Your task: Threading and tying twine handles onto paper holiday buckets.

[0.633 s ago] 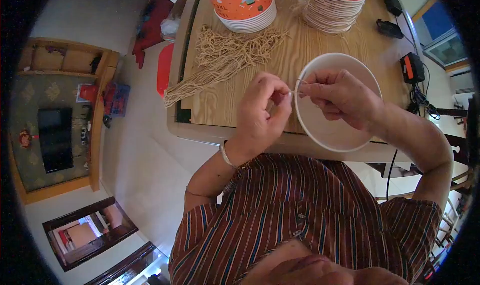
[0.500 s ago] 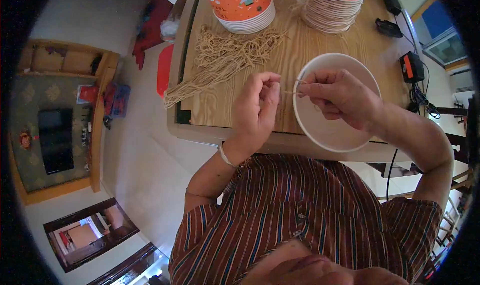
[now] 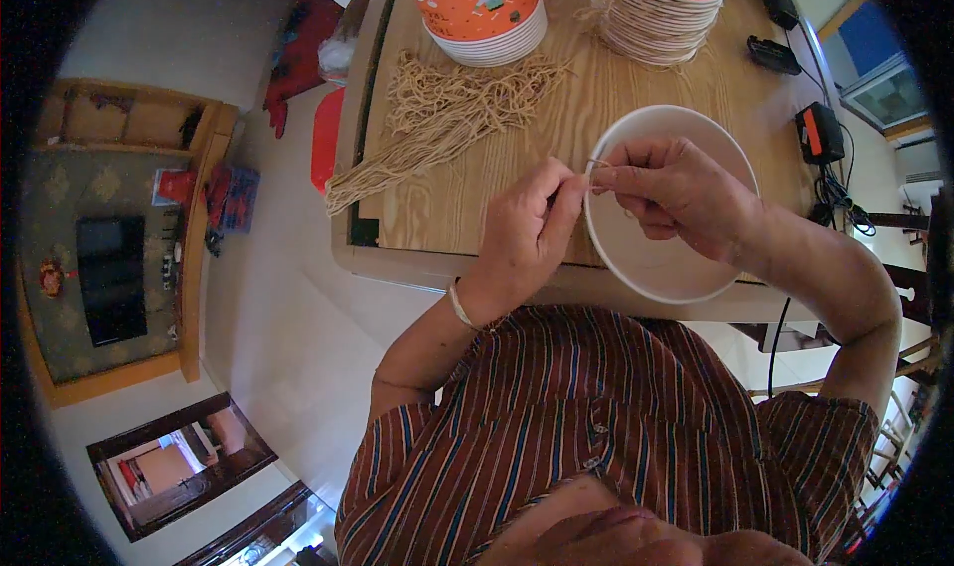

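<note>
Tan cord [image 3: 594, 161], a short thin bit of it, stuck out at the fingertips of my right hand [image 3: 681, 183], seen from the head camera beside the left rim of a white bucket [image 3: 656, 268]. My right thumb and forefinger pinched the cord; the rest of that hand lay across the bucket's open mouth, which faced up toward me. Whether the bucket stood flat or leaned, I could not tell. My left hand [image 3: 532, 218] waited just outside the rim, thumb and forefinger drawn narrow, tips close against the right ones; whether they gripped the cord too was hidden. So the bucket lay to the right, the right hand nearer to it. Up and to the left, nearer my left hand, a loose bundle of strands [image 3: 467, 119] stretched slantwise over the wooden desk [image 3: 427, 213], its straight ends toward the lower left, its tangle toward the upper right. Behind stood two stacks of orange-and-white buckets [image 3: 487, 19], the right-hand one hung with strands.
</note>
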The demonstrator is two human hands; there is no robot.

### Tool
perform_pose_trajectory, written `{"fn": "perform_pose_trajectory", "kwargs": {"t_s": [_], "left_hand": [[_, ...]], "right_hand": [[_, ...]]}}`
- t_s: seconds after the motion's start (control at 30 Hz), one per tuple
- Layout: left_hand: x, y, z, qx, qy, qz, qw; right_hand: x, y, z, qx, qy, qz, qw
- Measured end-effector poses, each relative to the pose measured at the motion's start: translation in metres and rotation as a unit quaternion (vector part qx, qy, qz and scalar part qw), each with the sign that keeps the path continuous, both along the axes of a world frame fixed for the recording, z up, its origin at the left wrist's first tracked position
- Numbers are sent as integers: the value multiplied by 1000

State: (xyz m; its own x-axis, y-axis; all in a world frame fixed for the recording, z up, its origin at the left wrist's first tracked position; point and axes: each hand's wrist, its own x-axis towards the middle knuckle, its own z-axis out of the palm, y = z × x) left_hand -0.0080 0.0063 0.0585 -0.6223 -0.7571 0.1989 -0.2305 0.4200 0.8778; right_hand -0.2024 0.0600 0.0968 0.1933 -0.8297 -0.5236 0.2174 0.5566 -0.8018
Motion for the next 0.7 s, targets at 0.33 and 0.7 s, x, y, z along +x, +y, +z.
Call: {"fn": "perform_pose_trajectory", "kwargs": {"t_s": [0.33, 0.7], "left_hand": [[0, -9, 10, -148, -8, -17, 989], [-7, -24, 20, -202, 8, -14, 979]], "right_hand": [[-1, -5, 0, -123, 248, 6, 961], [-4, -4, -5, -331, 376, -9, 865]]}}
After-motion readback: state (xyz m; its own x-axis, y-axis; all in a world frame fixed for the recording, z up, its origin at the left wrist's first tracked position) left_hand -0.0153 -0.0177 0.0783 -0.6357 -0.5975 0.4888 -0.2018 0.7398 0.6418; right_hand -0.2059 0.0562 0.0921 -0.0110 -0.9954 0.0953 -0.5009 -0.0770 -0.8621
